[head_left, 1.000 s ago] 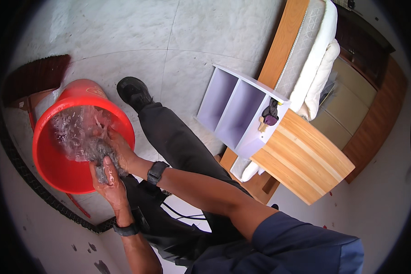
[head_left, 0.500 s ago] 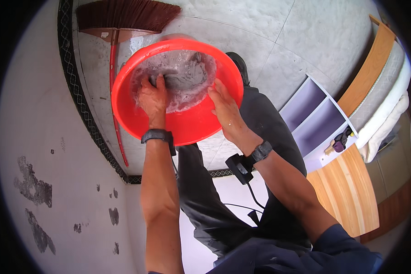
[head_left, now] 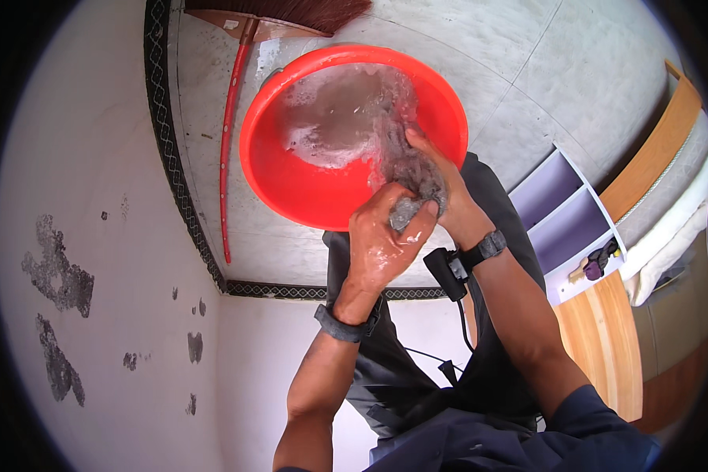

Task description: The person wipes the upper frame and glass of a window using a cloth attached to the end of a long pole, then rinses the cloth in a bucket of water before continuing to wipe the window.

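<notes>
A soaked grey cloth hangs bunched over the near right side of a red plastic basin. One gathered end of it is gripped in my left hand, its fingers curled round the wet fabric. My right hand holds the cloth too, with the thumb lying along its upper side. Part of the right hand's grip is hidden by the cloth. Murky, foamy water fills the far part of the basin, and drips and splashes show under the cloth.
A dark red broom lies on the floor beyond the basin, its red handle along the left. To the right stand a pale purple shelf unit and a light wooden panel. A black cable hangs near my right wrist.
The cloth has come up out of the water toward me and to the right. My left hand has moved right to meet my right hand, and both now grip the cloth.
</notes>
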`<move>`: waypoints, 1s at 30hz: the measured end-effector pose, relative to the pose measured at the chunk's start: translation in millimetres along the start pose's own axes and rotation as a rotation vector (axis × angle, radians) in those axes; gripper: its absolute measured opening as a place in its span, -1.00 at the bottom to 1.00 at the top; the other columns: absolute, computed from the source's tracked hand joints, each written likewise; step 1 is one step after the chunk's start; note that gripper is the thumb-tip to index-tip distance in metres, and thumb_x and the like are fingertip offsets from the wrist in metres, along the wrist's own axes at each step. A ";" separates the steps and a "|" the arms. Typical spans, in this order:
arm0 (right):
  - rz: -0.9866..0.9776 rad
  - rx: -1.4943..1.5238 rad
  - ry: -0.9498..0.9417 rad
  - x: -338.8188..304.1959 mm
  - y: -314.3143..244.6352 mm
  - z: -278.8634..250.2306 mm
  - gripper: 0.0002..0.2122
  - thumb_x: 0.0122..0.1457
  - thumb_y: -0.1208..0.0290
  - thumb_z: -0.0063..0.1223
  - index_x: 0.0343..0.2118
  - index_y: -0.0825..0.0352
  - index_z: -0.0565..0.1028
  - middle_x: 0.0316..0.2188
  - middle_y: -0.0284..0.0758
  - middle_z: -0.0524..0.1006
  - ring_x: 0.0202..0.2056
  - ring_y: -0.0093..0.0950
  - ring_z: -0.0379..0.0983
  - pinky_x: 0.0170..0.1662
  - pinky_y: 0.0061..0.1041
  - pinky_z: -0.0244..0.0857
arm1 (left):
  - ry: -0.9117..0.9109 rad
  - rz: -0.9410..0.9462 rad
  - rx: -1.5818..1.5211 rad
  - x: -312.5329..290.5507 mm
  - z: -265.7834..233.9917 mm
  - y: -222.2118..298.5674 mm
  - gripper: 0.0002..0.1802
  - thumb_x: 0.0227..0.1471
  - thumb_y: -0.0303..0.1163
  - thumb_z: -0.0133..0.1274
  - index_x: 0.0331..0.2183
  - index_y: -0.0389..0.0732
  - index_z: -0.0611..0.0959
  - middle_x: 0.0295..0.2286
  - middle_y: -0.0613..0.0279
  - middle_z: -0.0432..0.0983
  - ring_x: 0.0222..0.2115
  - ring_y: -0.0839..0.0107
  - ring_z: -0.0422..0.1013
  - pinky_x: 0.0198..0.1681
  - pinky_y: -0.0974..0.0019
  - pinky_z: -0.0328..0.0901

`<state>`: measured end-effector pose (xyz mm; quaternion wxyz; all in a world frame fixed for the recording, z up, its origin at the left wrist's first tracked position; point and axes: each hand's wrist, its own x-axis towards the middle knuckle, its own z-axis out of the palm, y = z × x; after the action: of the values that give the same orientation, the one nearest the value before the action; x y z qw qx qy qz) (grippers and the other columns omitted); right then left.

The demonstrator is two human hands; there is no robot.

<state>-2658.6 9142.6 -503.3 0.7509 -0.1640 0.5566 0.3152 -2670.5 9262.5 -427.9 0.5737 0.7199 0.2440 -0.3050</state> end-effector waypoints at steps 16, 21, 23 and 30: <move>-0.241 -0.585 0.271 -5.3 11.5 14.1 -0.39 0.22 0.05 -0.14 0.24 0.28 0.04 0.15 -0.19 0.22 0.09 -0.33 0.23 0.06 -0.31 0.19 | 0.481 0.176 0.917 128.2 -55.7 -103.1 -0.60 0.03 -0.02 0.00 -0.31 -0.19 0.56 -0.42 -0.13 0.53 -0.38 -0.07 0.46 -0.31 -0.06 0.33; -0.030 -0.456 0.250 -0.8 21.6 15.0 -0.19 0.10 -0.25 -0.13 0.27 0.17 -0.05 0.27 -0.22 -0.02 0.19 -0.24 0.09 0.11 -0.04 0.08 | 0.128 -0.100 0.623 115.6 -36.2 -108.9 -0.62 0.01 -0.07 0.02 -0.34 -0.22 0.55 -0.43 -0.12 0.52 -0.39 -0.12 0.44 -0.33 -0.06 0.32; -0.012 -0.407 0.197 -5.6 8.2 4.3 -0.25 0.12 -0.23 -0.15 0.24 0.20 0.04 0.22 -0.27 0.09 0.15 -0.25 0.16 0.08 -0.11 0.14 | -0.163 -0.061 0.484 81.0 -19.6 -60.5 -0.66 -0.02 -0.12 0.08 -0.37 -0.22 0.57 -0.44 -0.06 0.51 -0.40 -0.06 0.45 -0.39 0.05 0.33; 0.158 -0.163 -0.014 0.7 18.3 1.8 -0.66 0.17 0.28 0.07 -0.04 0.30 0.38 -0.17 -0.36 0.49 -0.20 -0.51 0.47 -0.20 -0.55 0.37 | -0.279 0.279 0.412 8.4 -61.8 19.5 -0.59 -0.28 -0.36 0.31 -0.30 -0.21 0.57 -0.40 0.07 0.51 -0.41 0.10 0.47 -0.40 0.18 0.35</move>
<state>-2669.2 9157.6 -501.4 0.7119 -0.1781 0.5349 0.4187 -2641.1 9318.4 -411.1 0.4796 0.7991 -0.0056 -0.3625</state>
